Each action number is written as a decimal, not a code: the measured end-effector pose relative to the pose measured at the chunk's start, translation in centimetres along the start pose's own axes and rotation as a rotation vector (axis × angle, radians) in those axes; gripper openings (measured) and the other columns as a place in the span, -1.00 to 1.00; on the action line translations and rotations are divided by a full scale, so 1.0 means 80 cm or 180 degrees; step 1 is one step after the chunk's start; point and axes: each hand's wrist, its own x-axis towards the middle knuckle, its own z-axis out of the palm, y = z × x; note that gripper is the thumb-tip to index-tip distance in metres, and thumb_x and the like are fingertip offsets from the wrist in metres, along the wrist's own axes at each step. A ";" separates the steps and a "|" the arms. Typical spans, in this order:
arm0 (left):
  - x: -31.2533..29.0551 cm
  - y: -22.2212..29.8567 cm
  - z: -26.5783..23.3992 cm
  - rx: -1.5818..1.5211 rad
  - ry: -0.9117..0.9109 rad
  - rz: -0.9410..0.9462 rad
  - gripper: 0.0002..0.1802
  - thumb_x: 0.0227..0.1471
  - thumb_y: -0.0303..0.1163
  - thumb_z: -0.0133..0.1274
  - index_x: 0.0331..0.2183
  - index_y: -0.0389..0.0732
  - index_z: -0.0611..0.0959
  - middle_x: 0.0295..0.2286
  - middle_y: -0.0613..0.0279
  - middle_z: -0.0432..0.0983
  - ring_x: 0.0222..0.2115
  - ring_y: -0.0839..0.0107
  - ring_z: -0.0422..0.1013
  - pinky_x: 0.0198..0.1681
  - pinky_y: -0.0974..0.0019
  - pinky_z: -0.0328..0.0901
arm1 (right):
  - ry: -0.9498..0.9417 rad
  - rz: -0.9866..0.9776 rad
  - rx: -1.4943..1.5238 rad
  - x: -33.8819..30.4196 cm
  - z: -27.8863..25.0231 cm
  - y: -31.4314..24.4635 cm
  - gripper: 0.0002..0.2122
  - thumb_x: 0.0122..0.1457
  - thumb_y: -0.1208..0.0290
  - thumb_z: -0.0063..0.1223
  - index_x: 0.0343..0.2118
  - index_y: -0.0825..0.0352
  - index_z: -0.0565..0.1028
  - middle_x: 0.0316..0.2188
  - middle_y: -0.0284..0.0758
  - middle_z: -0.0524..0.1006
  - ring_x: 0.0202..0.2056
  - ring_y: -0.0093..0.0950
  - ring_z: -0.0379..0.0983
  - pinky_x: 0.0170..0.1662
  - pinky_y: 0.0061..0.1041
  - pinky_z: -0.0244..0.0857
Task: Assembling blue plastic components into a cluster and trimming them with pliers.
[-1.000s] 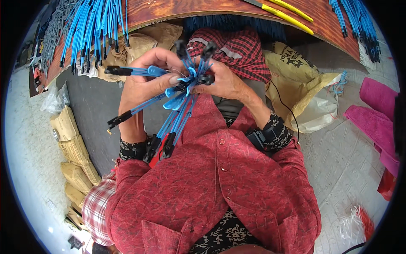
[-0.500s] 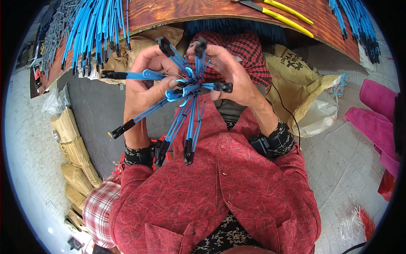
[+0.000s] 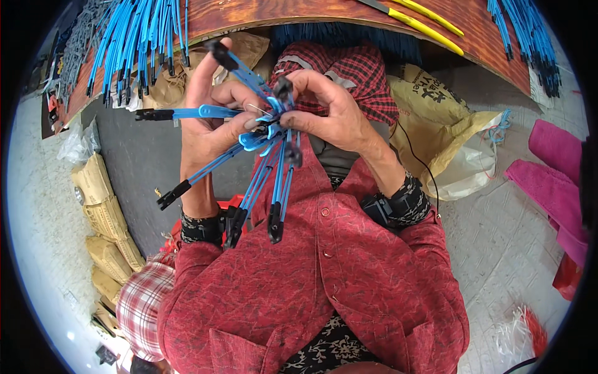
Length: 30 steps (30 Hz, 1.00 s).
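Smooth blue rods, slim and straight, fanned out from the crowded hub of the frame [image 3: 252,142], and blunt black tips [image 3: 156,115] capped their outer ends. We saw it in the air in front of the chest, over the near side of the table [image 3: 299,11], whose reddish wood showed a streaky grain. More rods [image 3: 142,47] of the same blue hung in a thick bundle at the far left, with others at the far right, near the cutters [image 3: 423,26] with their curved yellow handles. A crumpled, tan woven sack [image 3: 461,134] slumped to the right, and a fluffy magenta cloth [image 3: 554,187] lay farther right. The vest [image 3: 268,280] nearest us was red and finely mottled. The left hand [image 3: 215,134] was partly open, its thumb and a bent finger pinching the left of the hub beside a thin pale strand, another finger raised. The right hand [image 3: 339,118] curved loosely, thumb and forefinger closed on the hub's right side; its other fingers we could not make out clearly.
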 end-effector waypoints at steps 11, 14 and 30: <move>-0.006 -0.011 -0.001 -0.0065 -0.0106 0.0053 0.07 -0.08 -0.46 0.38 0.34 -0.24 0.10 -0.42 0.16 0.58 -0.37 0.46 0.53 -0.26 0.41 0.41 | -0.0533 -0.0596 -0.1445 0.017 -0.007 -0.015 -0.72 -0.03 0.33 0.39 -0.33 0.40 0.57 -0.41 -0.29 0.49 -0.39 -0.35 0.45 -0.32 -0.41 0.29; -0.007 -0.014 0.000 -0.0120 -0.0132 0.0119 0.06 -0.07 -0.45 0.38 0.33 -0.26 0.12 -0.43 0.19 0.57 -0.37 0.49 0.51 -0.25 0.42 0.39 | -0.0446 -0.0907 -0.1589 0.019 -0.003 -0.013 -0.75 -0.06 0.39 0.35 -0.38 0.42 0.54 -0.43 -0.25 0.46 -0.40 -0.26 0.43 -0.34 -0.36 0.31; -0.007 -0.024 -0.002 -0.0128 -0.0256 0.0464 -0.01 -0.04 -0.52 0.33 0.31 -0.32 0.13 -0.39 0.12 0.57 -0.33 0.41 0.54 -0.15 0.33 0.43 | 0.0120 -0.0879 -0.1653 0.018 0.003 -0.007 -0.83 -0.03 0.40 0.22 -0.36 0.33 0.57 -0.53 -0.25 0.51 -0.51 -0.30 0.47 -0.46 -0.37 0.33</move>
